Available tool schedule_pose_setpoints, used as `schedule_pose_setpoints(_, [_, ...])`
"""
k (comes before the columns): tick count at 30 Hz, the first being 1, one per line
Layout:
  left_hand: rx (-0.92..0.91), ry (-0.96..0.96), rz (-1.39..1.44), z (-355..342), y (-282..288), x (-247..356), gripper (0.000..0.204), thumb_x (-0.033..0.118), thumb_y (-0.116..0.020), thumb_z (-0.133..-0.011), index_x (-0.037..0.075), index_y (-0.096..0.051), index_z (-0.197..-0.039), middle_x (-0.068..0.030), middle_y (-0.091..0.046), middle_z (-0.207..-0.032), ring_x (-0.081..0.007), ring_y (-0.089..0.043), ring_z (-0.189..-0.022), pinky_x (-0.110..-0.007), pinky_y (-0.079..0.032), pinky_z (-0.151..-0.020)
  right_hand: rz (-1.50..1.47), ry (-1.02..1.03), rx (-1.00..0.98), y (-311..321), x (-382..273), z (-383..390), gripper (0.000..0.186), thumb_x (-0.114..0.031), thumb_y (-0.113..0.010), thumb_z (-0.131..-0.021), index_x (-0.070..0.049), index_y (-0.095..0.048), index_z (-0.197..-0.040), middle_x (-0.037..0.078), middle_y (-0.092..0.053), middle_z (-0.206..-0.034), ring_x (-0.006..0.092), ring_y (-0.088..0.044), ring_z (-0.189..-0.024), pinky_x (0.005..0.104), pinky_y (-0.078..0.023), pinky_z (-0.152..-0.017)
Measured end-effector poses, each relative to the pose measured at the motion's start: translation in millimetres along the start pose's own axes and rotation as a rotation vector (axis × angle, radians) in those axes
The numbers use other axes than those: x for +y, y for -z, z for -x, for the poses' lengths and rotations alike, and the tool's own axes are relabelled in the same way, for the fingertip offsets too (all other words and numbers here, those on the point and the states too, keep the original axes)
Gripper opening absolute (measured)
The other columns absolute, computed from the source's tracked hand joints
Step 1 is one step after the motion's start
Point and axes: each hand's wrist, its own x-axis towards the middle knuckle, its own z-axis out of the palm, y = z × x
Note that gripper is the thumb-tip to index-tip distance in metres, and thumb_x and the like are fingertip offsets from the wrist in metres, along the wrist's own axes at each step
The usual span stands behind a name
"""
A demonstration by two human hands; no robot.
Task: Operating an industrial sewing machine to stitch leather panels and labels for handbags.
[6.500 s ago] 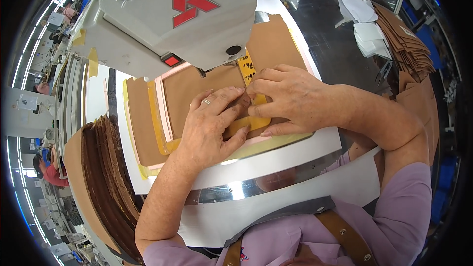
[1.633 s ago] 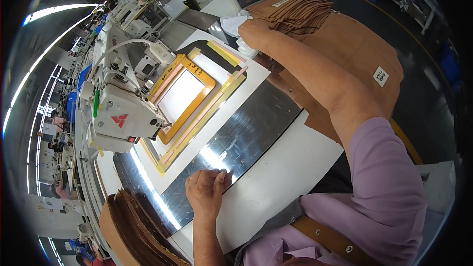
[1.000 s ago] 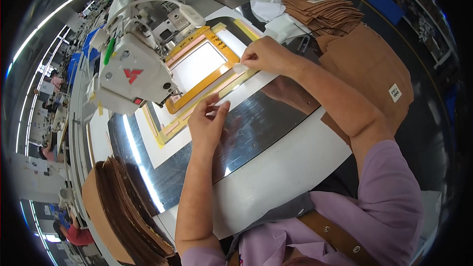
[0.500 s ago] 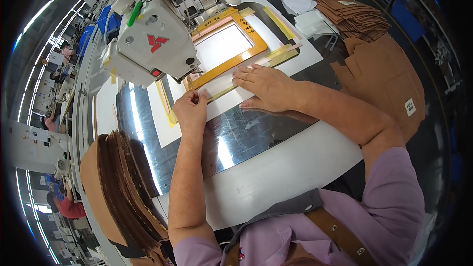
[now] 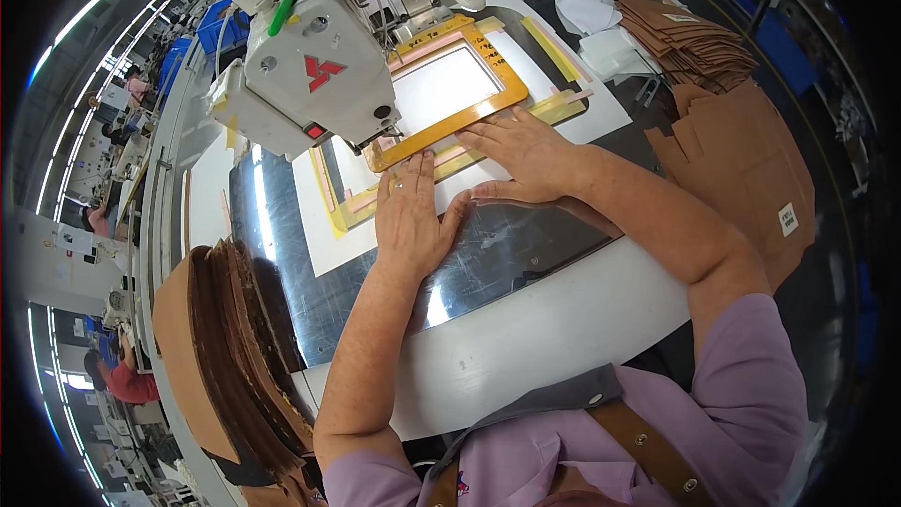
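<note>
Upper centre, the sewing machine [image 5: 324,75] stands over the orange frame's [image 5: 436,134] left end. Below, the right hand [image 5: 526,158] stays flat, fingertips now at its edge; the left hand [image 5: 413,223], pinched earlier, now lies flat, fingers straight.

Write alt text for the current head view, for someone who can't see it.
A person's left hand and right hand lie palms down, fingertips at the near edge of a yellow frame by a white sewing machine. A brown stack stands at left, another brown pile at upper right.
</note>
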Motion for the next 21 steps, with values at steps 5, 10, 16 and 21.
schedule_pose_setpoints(5, [-0.047, 0.053, -0.015, -8.2, -2.7, -5.4, 0.086, 0.064, -0.037, -0.103, -0.006, -0.039, -0.153, -0.0268, -0.047, -0.153, -0.0388, -0.038, -0.147, -0.052, -0.022, -0.122, 0.103, -0.009, 0.034, -1.9, 6.7, -4.1, 0.086, -0.07, -0.038, -0.101, -0.004, -0.041, -0.156, 0.016, -0.047, -0.155, 0.0287, -0.042, -0.144, 0.045, -0.027, -0.12])
schedule_pose_setpoints(10, [-0.11, 0.105, 0.059, -15.2, 1.0, -3.1, 0.092, 0.068, -0.039, -0.1, -0.009, -0.04, -0.15, -0.0295, -0.05, -0.147, -0.04, -0.042, -0.143, -0.05, -0.025, -0.119, 0.036, -0.095, -0.066, 11.1, 4.7, -8.4, 0.084, -0.069, -0.039, -0.101, -0.003, -0.045, -0.153, 0.019, -0.05, -0.151, 0.0306, -0.043, -0.143, 0.0446, -0.027, -0.119])
schedule_pose_setpoints(16, [-0.105, 0.122, 0.046, -18.5, -3.3, -4.6, 0.092, 0.069, -0.04, -0.099, -0.009, -0.043, -0.148, -0.0297, -0.053, -0.143, -0.0398, -0.045, -0.14, -0.051, -0.024, -0.119, -0.004, -0.111, 0.005, 2.6, 8.8, -7.2, 0.078, -0.064, -0.045, -0.101, -0.002, -0.05, -0.148, 0.02, -0.055, -0.145, 0.0327, -0.046, -0.139, 0.0451, -0.027, -0.119])
schedule_pose_setpoints(21, [-0.068, 0.104, 0.024, -16.2, -6.5, -7.2, 0.092, 0.069, -0.04, -0.099, -0.009, -0.043, -0.148, -0.0288, -0.053, -0.143, -0.0395, -0.045, -0.14, -0.052, -0.022, -0.119, -0.008, -0.04, 0.136, 3.5, 5.5, 3.1, 0.074, -0.058, -0.052, -0.101, 0.001, -0.052, -0.145, 0.02, -0.056, -0.143, 0.0342, -0.052, -0.134, 0.0453, -0.031, -0.118])
